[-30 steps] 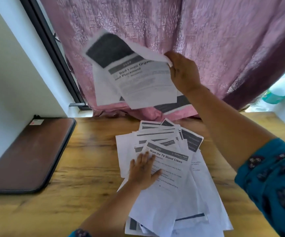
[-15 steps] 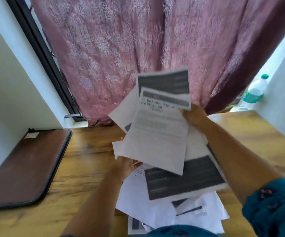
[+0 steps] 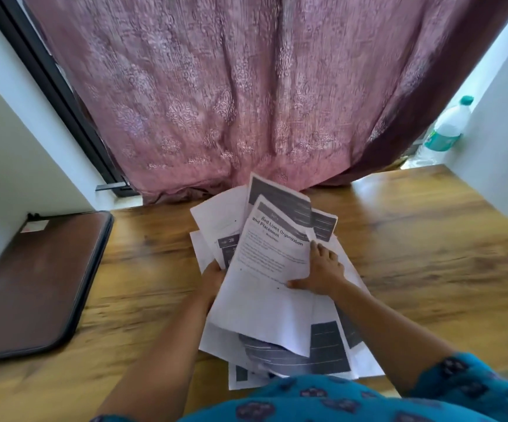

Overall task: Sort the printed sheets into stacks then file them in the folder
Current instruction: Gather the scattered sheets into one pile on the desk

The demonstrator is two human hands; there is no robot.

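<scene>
A bundle of printed sheets (image 3: pixel 265 275), topped by one headed "Bed Linen Organization and Placement", is held just above a loose pile of more sheets (image 3: pixel 332 351) on the wooden table (image 3: pixel 429 254). My right hand (image 3: pixel 322 274) grips the bundle's right edge, thumb on top. My left hand (image 3: pixel 213 277) holds the left edge, its fingers hidden under the paper. A closed brown folder (image 3: pixel 33 284) lies flat at the table's left side, apart from both hands.
A pink curtain (image 3: pixel 231 102) hangs behind the table's far edge. A plastic water bottle (image 3: pixel 447 126) stands on the sill at the back right. White walls close in left and right.
My right hand brought the raised sheets down from in front of the curtain to the pile. My left hand left the pile's top and took the bundle's left edge.
</scene>
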